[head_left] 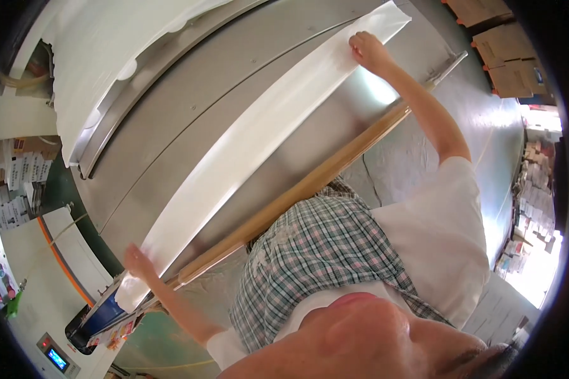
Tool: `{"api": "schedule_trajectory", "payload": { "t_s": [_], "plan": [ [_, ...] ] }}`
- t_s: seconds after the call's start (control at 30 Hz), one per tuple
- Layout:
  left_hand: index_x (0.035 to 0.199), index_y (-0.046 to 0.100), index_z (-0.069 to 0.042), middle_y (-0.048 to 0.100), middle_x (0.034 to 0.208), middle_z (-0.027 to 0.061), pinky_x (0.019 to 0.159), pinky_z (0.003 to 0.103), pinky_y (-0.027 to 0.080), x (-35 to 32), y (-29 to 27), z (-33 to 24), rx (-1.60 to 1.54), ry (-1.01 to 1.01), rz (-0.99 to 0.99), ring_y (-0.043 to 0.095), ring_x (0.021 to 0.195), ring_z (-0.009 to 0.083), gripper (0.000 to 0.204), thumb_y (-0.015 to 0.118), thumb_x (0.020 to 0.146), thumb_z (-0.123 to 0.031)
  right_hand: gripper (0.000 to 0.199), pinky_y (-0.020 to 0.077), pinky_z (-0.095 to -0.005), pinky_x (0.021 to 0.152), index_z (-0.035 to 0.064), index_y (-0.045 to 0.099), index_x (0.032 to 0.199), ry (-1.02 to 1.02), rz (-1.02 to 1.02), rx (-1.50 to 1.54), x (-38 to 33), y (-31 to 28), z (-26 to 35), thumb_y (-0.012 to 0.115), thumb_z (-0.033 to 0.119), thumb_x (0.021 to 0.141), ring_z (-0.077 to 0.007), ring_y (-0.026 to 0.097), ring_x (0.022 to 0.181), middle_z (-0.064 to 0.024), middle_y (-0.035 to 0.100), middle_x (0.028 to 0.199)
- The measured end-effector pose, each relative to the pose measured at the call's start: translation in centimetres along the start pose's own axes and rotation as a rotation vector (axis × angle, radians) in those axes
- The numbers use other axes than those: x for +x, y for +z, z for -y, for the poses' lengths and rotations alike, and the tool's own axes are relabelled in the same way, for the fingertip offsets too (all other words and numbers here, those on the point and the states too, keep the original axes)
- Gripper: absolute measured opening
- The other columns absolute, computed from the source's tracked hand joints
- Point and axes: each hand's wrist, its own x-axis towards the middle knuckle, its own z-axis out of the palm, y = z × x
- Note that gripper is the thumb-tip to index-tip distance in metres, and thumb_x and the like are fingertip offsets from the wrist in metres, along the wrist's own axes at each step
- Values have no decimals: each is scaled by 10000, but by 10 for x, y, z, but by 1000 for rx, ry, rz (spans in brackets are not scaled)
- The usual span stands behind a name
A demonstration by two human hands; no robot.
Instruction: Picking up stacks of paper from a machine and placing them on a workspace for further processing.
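A long, glossy white strip of sheet material [234, 151] stretches diagonally over a grey metal table [196, 136], from the lower left to the far right. Near its far right end, my right hand [368, 53] has its fingers curled closed at the strip's far edge. My left hand [139, 264] is at the strip's other end, by the table's left corner. Motion smears its fingers, so their grip does not show. Past that hand, the strip's tip hangs over the table's end.
A brown roller bar [303, 189] runs along the table's near edge, against my checked apron [316, 240]. White sheeting [107, 57] hangs over a rail at the far left. A control panel [57, 359] stands lower left. Cardboard boxes [509, 54] are stacked far right.
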Motion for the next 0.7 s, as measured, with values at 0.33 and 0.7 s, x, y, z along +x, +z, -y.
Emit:
{"api": "schedule_trajectory", "payload": {
  "t_s": [0.33, 0.7],
  "plan": [
    [995, 594, -88, 564, 1075, 112, 870, 622, 272, -12, -6, -98, 147, -303, 170, 420, 1111, 331, 549, 279, 894, -526, 435, 487, -347, 762, 125, 509, 1110, -81, 149, -10, 14, -8, -45, 501, -27, 703, -266, 511, 1011, -61, 496, 1119],
    [969, 606, -87, 570, 1059, 110, 869, 582, 294, -15, -4, -93, 147, -327, 131, 424, 1101, 330, 534, 293, 895, -513, 198, 419, -362, 617, 56, 520, 814, -109, 591, 42, 60, 4, -145, 586, 14, 633, -280, 542, 727, -105, 557, 832]
  ]
}}
